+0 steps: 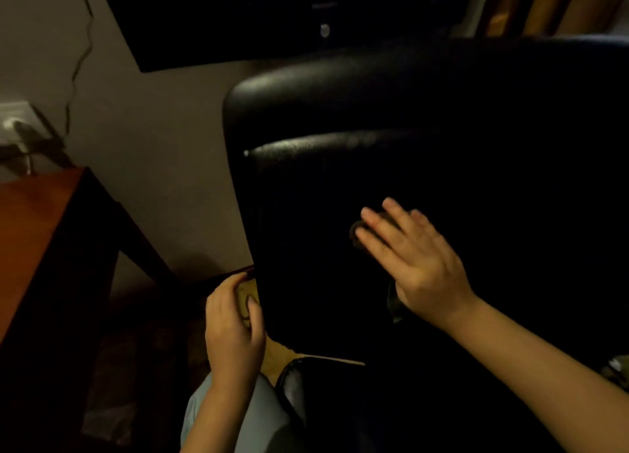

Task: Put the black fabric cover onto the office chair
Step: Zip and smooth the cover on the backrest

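Observation:
The office chair's black backrest [340, 88] fills the middle and right of the view, its top glossy. A black panel with a raised upper edge [323, 144] lies over its front; in the dim light I cannot tell the black fabric cover from the chair's own surface. My right hand [412, 258] lies flat on this panel with straight, spread fingers, over a small dark rounded shape. My left hand [235, 323] is at the backrest's lower left edge, fingers and thumb curled round the black edge there. The chair's seat [306, 381] shows below.
A reddish wooden desk [41, 234] stands at the left, close to the chair. Above it a wall socket with plugs [17, 125] and a cable [80, 57] run along the wall. A dark screen [238, 16] hangs at the top. My knee in light trousers [245, 422] is by the seat.

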`<state>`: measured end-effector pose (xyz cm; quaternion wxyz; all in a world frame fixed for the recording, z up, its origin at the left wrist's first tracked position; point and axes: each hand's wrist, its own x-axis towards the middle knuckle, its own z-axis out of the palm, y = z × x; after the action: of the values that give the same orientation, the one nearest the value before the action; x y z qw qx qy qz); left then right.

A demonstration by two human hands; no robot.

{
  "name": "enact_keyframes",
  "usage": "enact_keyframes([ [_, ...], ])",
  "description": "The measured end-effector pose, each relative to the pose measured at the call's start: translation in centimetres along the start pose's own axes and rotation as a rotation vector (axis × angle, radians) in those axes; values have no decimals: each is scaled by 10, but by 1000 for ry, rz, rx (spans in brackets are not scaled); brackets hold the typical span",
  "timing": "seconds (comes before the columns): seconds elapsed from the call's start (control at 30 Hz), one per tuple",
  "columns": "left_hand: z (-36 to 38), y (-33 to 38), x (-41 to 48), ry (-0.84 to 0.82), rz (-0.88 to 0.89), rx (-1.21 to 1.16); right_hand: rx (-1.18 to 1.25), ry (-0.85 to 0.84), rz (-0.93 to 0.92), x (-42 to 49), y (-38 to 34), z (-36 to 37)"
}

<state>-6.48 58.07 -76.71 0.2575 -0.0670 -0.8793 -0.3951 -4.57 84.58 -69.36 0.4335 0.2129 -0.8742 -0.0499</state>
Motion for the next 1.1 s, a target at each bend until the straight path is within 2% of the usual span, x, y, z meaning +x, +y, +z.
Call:
enact_keyframes([
  [0.2,-22,25,43,118,69,-24,-3,153,283,80,6,-1],
  [0.3,-32,32,62,158,103,-44,45,172,355,119,-3,6],
  [0.5,-47,45,97,224,164,-50,-32,101,227,195,-39,41],
  [0.7,-57,64,129,264,219,-40,2,90,213,254,-38,55],
  [0.87,-50,94,150,265,332,-21,25,129,230,249,-7,37],
  [1.1,-14,154,163,297,509,-71,-45,186,424,182,93,-21],
])
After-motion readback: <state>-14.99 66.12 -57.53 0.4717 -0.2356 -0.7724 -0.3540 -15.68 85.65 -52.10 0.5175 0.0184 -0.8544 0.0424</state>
